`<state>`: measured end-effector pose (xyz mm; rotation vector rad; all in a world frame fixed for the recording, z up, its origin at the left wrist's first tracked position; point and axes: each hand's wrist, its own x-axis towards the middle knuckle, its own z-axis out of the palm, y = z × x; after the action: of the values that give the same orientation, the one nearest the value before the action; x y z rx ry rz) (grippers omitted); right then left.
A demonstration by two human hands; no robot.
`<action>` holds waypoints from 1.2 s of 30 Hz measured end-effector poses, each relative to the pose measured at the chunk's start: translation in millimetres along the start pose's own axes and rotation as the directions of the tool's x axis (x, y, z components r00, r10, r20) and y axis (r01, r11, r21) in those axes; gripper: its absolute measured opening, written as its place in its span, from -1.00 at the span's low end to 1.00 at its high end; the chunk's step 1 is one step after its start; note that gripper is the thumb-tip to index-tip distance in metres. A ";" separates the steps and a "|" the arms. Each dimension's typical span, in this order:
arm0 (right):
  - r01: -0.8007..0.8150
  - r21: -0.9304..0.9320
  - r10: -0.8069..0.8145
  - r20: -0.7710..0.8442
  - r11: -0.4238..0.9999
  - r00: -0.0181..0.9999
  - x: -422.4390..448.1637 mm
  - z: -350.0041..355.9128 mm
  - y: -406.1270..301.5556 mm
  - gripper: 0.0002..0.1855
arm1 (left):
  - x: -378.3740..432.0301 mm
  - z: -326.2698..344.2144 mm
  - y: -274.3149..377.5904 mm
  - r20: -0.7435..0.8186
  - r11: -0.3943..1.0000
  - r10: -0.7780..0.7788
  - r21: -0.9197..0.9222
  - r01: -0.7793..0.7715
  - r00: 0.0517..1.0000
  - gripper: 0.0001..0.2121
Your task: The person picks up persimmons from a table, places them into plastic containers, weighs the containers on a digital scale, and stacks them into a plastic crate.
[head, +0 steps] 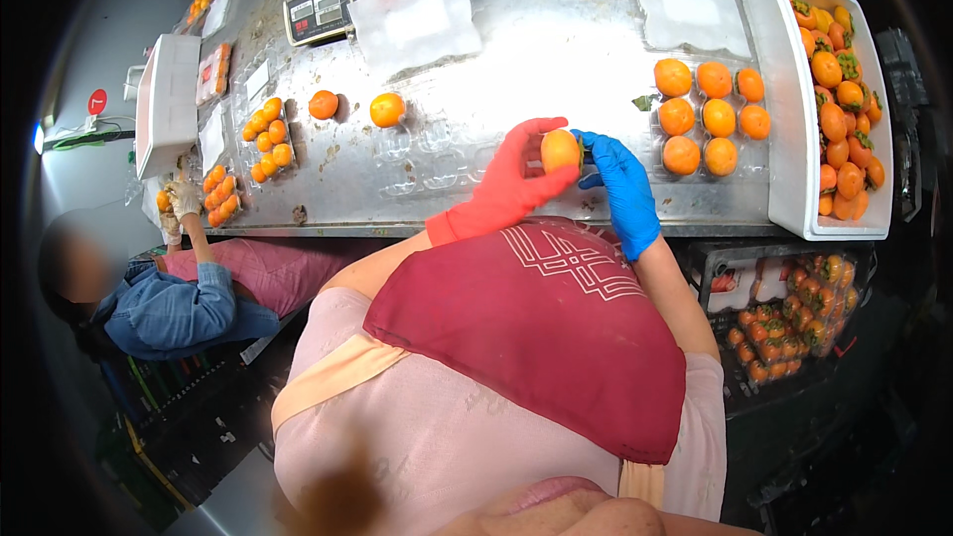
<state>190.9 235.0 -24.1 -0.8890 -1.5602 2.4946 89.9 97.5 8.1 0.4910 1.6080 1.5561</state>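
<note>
My left hand (514,175), in a red glove, holds an orange persimmon (560,152) over the metal table. The blue-gloved fingers of my right hand (618,182) are at the fruit's calyx end; their tips are partly hidden. Left of my hands lies a clear plastic tray (439,177) with one persimmon (387,110) in its far left cell. Another loose persimmon (323,105) rests farther left. To the right, a clear tray with several persimmons (719,118) has its near right cell unfilled. A white pad (689,11) lies behind it.
A white foam box (800,227) full of persimmons stands at the right. Behind are a digital scale (320,11) and another white pad (417,18). At the left, a person (186,298) handles fruit near filled trays (269,140). A crate with packed persimmons (789,320) sits below right.
</note>
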 end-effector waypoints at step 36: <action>0.080 0.052 -0.079 -0.019 0.995 0.997 -12.7 10.0 -3.9 -0.71 | -11.6 0.9 -8.1 0.283 0.680 0.614 0.285 -0.676 0.737 -0.13</action>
<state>195.5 224.4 -12.2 -0.8226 -1.4863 2.4546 99.4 87.9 3.8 1.5095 1.6926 1.6277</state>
